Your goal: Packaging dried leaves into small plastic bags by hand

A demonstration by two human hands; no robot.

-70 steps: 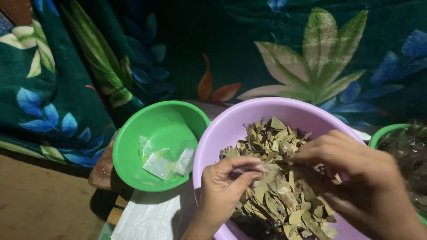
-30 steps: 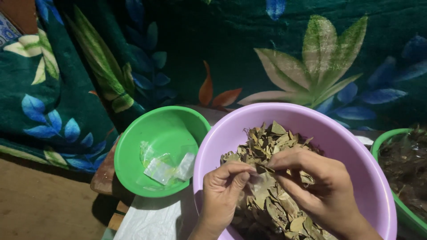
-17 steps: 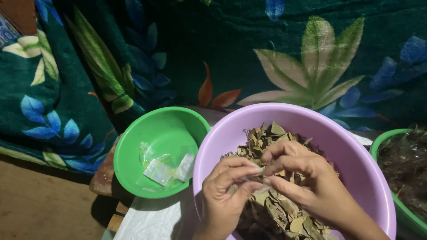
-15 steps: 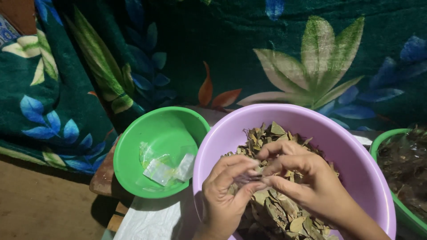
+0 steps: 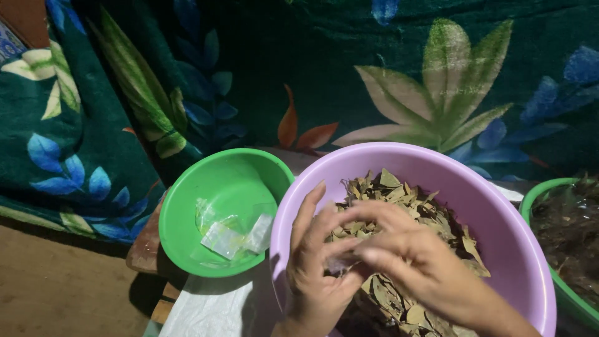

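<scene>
I observed both hands held together over the lilac basin (image 5: 499, 212), directly above its heap of dried brown leaves (image 5: 399, 200). The left hand (image 5: 315, 268) stood edge-up with its fingers (image 5: 307, 212) extended and only loosely curled, palm turned toward the right hand. It appeared to cup or steady something small and pale at its base, but the item was blurred and I could not identify it. The right hand (image 5: 415, 262) lay across and in front of the left, fingers bent inward and touching the left palm; whether it pinched a leaf I could not tell, as motion blur hid the fingertips.

In my judgement, working this low over the basin kept any dropped fragments falling back onto the heap.

Just beside the left hand, on its outer side, stood a green bowl (image 5: 187, 206) holding a few small clear packets (image 5: 234, 234), within easy reach of that hand. Beyond the right hand, a second green tub (image 5: 543, 193) with dark contents sat at the frame edge. White sheeting (image 5: 209, 309) covered the surface below the left wrist. A leaf-patterned cloth (image 5: 374, 75) hung behind everything.
</scene>
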